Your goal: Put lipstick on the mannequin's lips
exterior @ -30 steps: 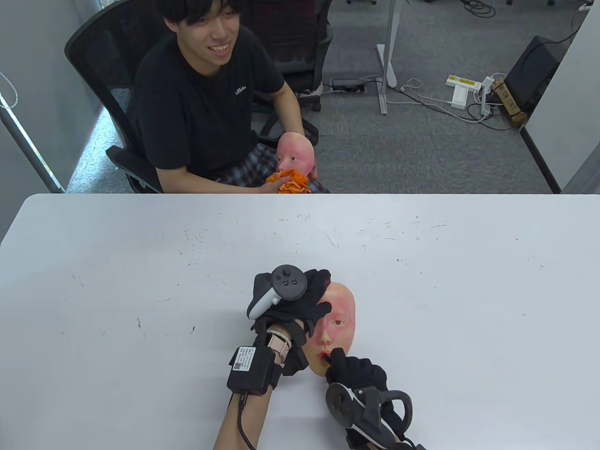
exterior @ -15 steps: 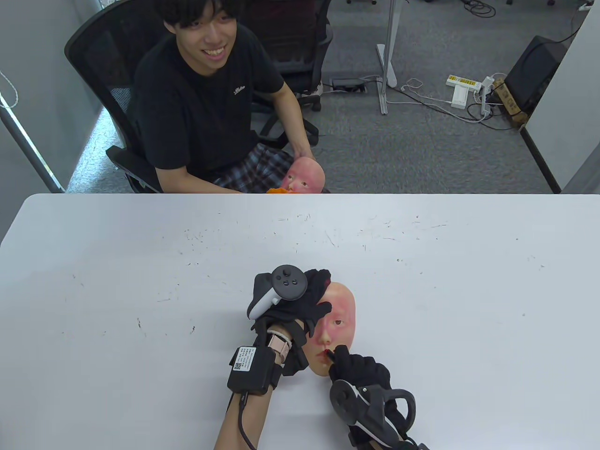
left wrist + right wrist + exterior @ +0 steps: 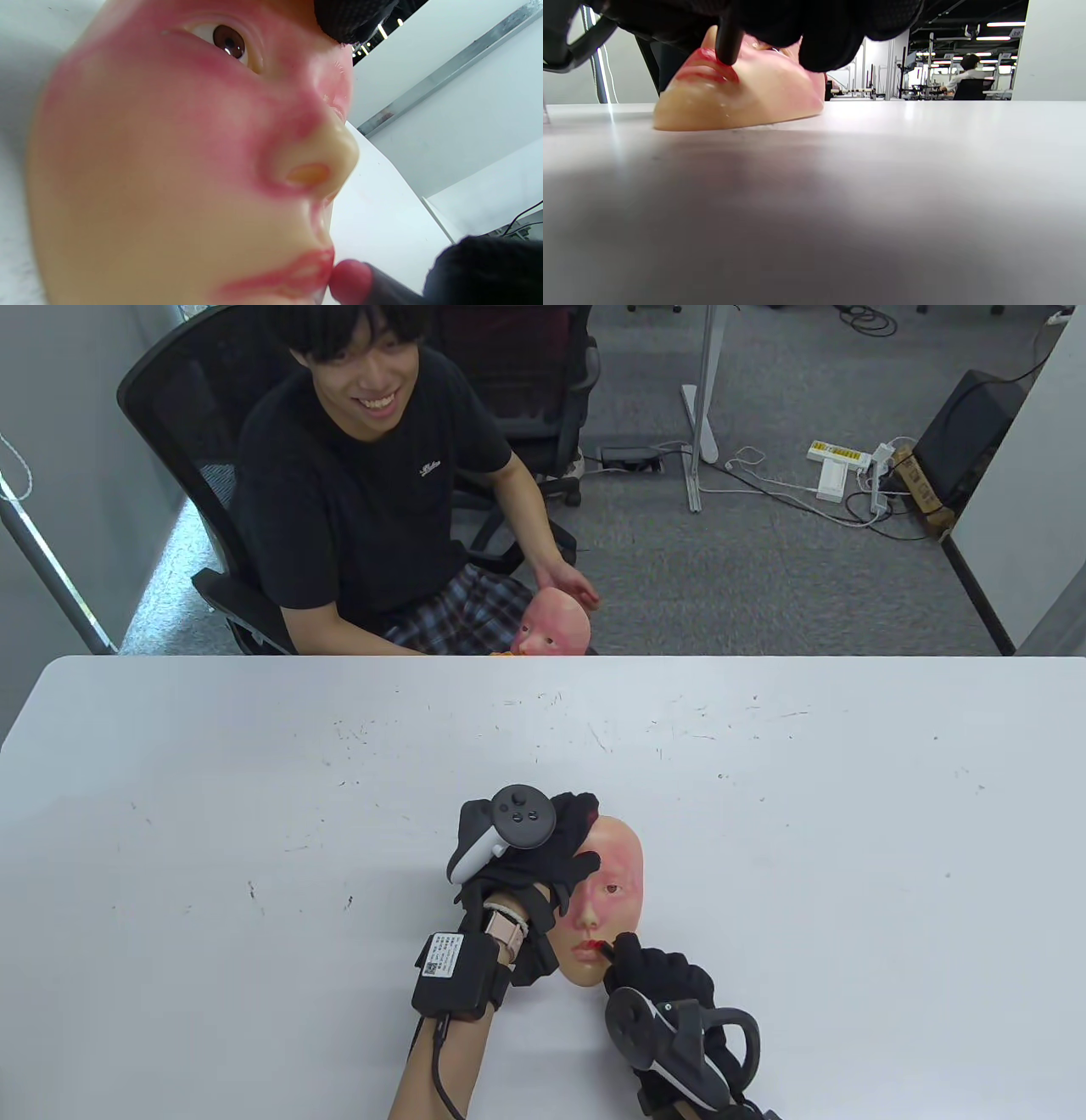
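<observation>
mannequin face (image 3: 612, 891) flat, lipstick (image 3: 352, 283) touching lips (image 3: 292, 275)

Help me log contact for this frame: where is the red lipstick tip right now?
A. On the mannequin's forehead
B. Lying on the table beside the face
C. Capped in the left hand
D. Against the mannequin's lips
D: in the left wrist view the lipstick tip meets the edge of the mannequin face's lips, and the right hand holds it there while the left hand rests on the face.
</observation>
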`<state>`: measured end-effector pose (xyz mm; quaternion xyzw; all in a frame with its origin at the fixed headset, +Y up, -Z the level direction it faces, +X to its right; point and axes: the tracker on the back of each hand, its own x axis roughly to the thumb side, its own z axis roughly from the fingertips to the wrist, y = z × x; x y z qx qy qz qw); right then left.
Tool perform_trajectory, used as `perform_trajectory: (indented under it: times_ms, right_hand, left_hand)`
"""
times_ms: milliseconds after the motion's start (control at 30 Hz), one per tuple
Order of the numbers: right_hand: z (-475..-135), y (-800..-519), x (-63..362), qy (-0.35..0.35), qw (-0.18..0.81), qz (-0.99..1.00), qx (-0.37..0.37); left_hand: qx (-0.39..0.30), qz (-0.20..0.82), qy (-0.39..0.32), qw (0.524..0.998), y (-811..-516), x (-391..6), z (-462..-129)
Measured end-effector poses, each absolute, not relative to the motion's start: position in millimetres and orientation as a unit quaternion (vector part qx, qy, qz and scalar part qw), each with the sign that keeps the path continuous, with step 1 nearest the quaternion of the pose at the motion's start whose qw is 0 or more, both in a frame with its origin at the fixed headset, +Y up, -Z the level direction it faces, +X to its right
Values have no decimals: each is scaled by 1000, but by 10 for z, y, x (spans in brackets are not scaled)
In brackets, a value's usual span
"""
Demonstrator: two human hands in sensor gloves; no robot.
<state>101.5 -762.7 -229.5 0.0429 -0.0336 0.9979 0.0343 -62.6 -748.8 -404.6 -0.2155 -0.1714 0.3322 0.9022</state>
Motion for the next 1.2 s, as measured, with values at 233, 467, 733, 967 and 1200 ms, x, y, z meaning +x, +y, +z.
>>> perform_trajectory:
  times_ms: [233, 467, 733, 967, 1200]
  right_hand:
    - [-2296, -7622, 890, -42, 21, 995, 89]
    - [-2273, -7605, 923, -62, 31, 996, 64]
    - [-2277, -7620, 850, -38, 16, 995, 88]
    - [-2291, -7614, 860, -37, 31, 996, 73]
    - [-2248, -7604, 908, -48, 25, 997, 51]
  left_hand:
    - [-215, 334, -171, 902, -7492, -625, -4045]
    - [-216, 334, -172, 901, -7496, -629, -4046]
    - [-217, 334, -172, 901, -7496, -628, -4047]
    - [-216, 335, -172, 901, -7501, -629, -4046]
    - [-215, 336, -171, 901, -7505, -631, -4045]
